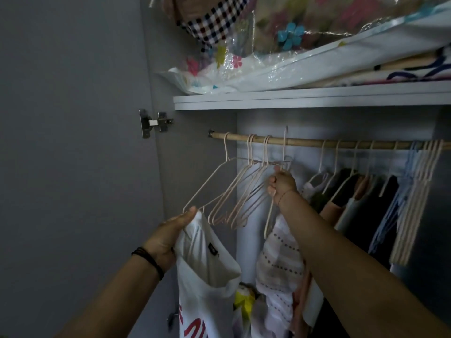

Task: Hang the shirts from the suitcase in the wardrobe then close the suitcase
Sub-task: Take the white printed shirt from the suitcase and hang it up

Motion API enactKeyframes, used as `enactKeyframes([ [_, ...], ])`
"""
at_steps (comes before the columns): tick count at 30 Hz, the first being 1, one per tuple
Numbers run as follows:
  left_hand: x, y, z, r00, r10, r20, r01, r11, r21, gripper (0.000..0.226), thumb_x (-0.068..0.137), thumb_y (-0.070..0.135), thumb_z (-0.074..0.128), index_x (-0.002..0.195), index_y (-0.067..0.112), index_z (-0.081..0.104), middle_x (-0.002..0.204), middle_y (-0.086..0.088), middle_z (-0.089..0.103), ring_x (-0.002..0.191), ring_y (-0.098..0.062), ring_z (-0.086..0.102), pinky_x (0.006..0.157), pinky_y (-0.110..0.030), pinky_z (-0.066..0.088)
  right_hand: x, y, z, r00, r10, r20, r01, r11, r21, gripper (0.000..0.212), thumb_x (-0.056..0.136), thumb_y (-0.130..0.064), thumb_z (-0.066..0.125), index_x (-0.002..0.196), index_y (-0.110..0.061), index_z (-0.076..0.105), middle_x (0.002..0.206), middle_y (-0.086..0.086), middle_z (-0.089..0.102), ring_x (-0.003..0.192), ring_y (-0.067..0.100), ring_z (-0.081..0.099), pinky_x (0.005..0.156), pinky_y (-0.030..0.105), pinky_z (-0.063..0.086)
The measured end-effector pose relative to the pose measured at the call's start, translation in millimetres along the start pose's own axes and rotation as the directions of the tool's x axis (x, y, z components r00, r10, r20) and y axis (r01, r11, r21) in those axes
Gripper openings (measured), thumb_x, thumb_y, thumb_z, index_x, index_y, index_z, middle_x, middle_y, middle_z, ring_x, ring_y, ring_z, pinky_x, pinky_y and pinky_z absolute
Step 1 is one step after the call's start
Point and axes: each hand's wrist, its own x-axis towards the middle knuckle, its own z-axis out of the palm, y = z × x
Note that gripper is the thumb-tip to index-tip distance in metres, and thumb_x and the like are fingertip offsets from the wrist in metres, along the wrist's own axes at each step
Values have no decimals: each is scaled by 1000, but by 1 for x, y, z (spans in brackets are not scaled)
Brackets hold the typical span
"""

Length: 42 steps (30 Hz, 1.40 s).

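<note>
Right arm raised to the wardrobe rod [305, 142], the right hand [281, 185] grips a pale hanger [284, 152]. The left hand [168, 237] clutches a white shirt [205, 272] by its collar, hem cut off below. What holds the dotted shirt [278, 259] under the right forearm is hidden.

Light is dim from where I watch. The wardrobe [341, 123] has its grey door [73, 142] open at left on a metal hinge [153, 123]. Its white shelf [305, 100] carries plastic-wrapped bedding [305, 52], with a wooden rail [305, 142] beneath.
</note>
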Motion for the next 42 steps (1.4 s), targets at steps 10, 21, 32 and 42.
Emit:
enactKeyframes([
  [10, -14, 4, -2, 1000, 1, 18, -1, 1000, 28, 25, 86, 26, 64, 69, 10, 73, 73, -12, 71, 66, -23, 67, 77, -36, 53, -101, -4, -3, 963, -61, 261, 61, 998, 8, 22, 99, 1, 32, 98, -9, 51, 64, 4, 38, 42, 6, 37, 41, 16, 32],
  [21, -31, -6, -6, 1000, -23, 17, 21, 997, 73, 27, 88, 21, 63, 66, 11, 76, 76, -10, 73, 66, -20, 70, 79, -35, 54, -163, 39, -45, 925, 207, 320, -101, 943, -316, 29, 100, -17, 41, 71, -16, 44, 61, -1, 32, 36, 3, 26, 31, 14, 20],
  [32, -33, -18, -2, 1000, 5, 17, -8, 983, 181, 21, 81, 24, 69, 90, 5, 70, 87, -12, 72, 79, -23, 68, 80, -33, 55, -209, 28, -104, 975, -224, -10, 186, 835, -518, 29, 99, -26, 41, 81, -19, 62, 37, -10, 39, 34, 2, 37, 40, 17, 29],
  [42, -32, -44, 27, 995, -20, 93, -8, 957, 288, 15, 86, 20, 66, 82, 8, 75, 87, -11, 74, 74, -21, 71, 75, -29, 58, -237, 21, -124, 951, -273, 146, 309, 866, -394, 36, 99, -17, 42, 96, 18, 52, 50, -9, 30, 43, 0, 30, 45, 13, 28],
])
